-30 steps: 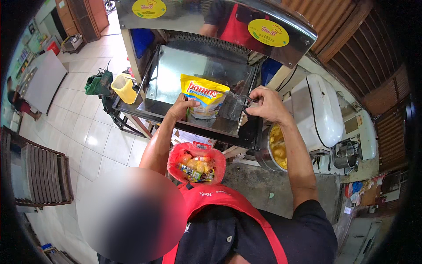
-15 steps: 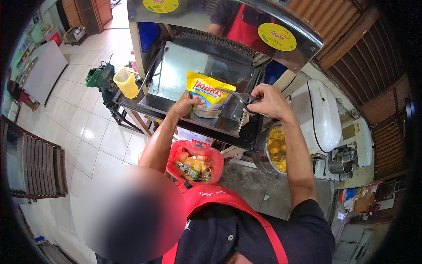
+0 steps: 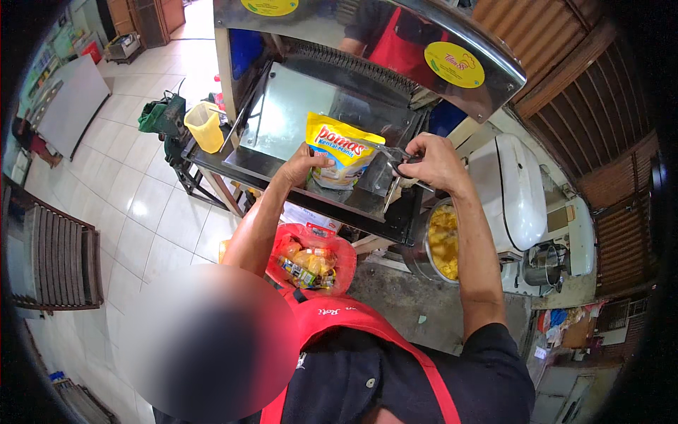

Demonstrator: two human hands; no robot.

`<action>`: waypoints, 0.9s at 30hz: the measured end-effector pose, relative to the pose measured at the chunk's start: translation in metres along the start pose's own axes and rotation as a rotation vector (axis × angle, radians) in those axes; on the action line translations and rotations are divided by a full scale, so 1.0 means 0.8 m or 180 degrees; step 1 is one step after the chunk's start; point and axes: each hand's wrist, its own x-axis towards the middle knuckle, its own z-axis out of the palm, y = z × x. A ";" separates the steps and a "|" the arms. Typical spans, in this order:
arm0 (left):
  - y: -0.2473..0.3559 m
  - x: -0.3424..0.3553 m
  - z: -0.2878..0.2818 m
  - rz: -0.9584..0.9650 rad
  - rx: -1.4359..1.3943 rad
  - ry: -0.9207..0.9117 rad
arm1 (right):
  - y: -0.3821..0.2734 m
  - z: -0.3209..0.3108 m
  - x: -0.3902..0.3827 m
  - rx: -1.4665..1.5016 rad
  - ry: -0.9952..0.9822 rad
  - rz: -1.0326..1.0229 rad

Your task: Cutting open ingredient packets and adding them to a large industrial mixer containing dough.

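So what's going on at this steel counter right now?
A person in a red apron stands at a steel counter. The left hand steadies a yellow pouch upright on it, while the right hand holds scissors at the pouch's upper corner. A pot of yellow pieces sits below to the right, and a red bag of packets lies lower down.

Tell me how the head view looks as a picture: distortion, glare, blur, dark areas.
Head view: strong fisheye bending, with a black rim at the corners; the steel tray and curved hood throw bright reflections; a large blurred patch sits at lower left; the left hand, right hand with scissors and the yellow pouch are sharp and evenly lit.
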 end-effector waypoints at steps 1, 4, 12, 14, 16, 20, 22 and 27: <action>0.004 0.000 0.004 -0.0127 -0.0044 -0.0024 | -0.006 -0.001 0.001 -0.0003 -0.0037 0.0064; 0.010 -0.005 0.018 -0.0054 0.0011 0.0085 | 0.000 0.001 0.008 0.0044 -0.0084 0.0146; 0.007 -0.001 0.021 0.0014 0.0169 0.0037 | -0.014 0.008 0.013 -0.0058 -0.0162 0.0102; 0.007 -0.001 0.026 0.0041 0.0114 0.0054 | -0.016 0.008 0.014 0.0029 -0.0206 0.0114; 0.010 -0.002 0.030 0.0099 -0.0467 0.0187 | -0.013 0.008 0.015 0.0057 -0.0166 0.0075; 0.015 -0.001 0.040 0.0261 -0.0556 0.0206 | -0.010 0.010 0.015 0.0130 -0.0134 0.0072; 0.017 -0.002 0.045 0.0225 -0.0199 0.0166 | -0.018 0.012 0.014 0.0046 -0.0180 0.0020; 0.020 -0.006 0.059 0.0214 -0.0159 0.0252 | -0.015 0.014 0.012 0.0085 -0.0173 0.0077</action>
